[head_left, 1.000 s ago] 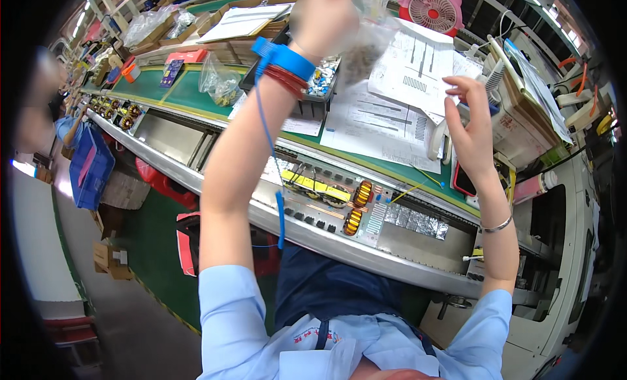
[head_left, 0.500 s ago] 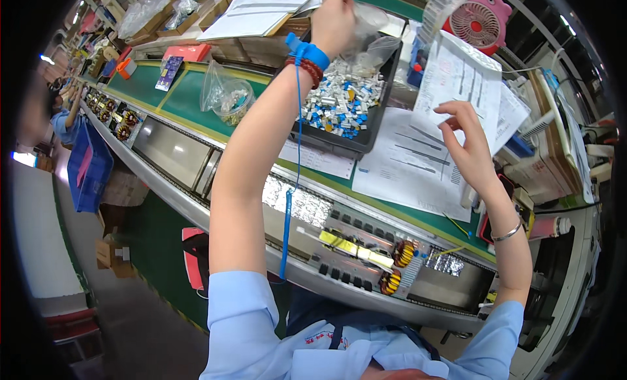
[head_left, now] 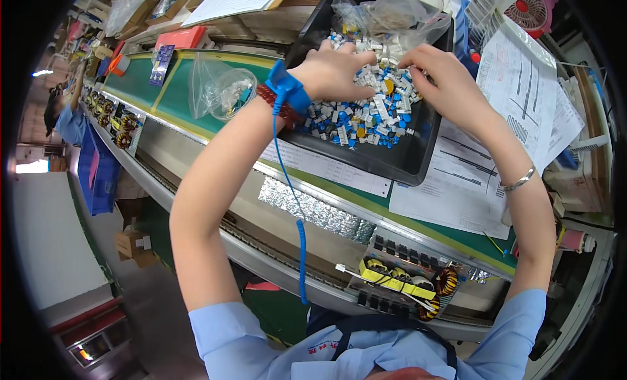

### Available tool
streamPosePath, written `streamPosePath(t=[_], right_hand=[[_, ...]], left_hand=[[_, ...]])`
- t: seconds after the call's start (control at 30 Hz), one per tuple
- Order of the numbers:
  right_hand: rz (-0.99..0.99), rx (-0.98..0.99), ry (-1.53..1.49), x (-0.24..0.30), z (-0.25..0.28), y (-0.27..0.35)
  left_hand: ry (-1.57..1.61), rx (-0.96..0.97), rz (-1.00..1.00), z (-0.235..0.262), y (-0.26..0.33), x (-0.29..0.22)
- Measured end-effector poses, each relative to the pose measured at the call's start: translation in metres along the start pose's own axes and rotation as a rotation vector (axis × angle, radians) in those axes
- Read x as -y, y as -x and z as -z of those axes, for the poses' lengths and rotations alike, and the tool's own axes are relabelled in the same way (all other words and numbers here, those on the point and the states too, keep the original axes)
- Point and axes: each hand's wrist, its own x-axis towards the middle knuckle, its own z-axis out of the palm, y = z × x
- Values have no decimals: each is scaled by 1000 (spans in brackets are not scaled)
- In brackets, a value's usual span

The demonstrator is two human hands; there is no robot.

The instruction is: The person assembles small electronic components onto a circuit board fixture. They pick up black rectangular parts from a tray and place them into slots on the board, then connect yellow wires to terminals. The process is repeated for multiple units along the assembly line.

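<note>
While both hands dig into blue-and-white components, black tray on bench, left hand fingers curled in pile, right hand pinching pieces, grip contents unclear.

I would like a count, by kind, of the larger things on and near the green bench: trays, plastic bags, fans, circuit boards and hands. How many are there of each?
Black tray: 1
Clear plastic bags: 2
Pink fan: 1
Circuit board with yellow parts: 1
Hands in the tray, left and right: 2
Total: 7
</note>
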Motion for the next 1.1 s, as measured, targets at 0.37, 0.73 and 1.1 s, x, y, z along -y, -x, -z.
streamPosePath(t=[0.37,0.73,1.1], right_hand=[[70,2,111,3,6,2],[109,146,143,-3,-5,-19],[113,757,129,46,-13,-25]], left_hand=[[500,386,-368,62,71,1],[453,192,-126,63,74,12],[200,149,-219,24,80,18]])
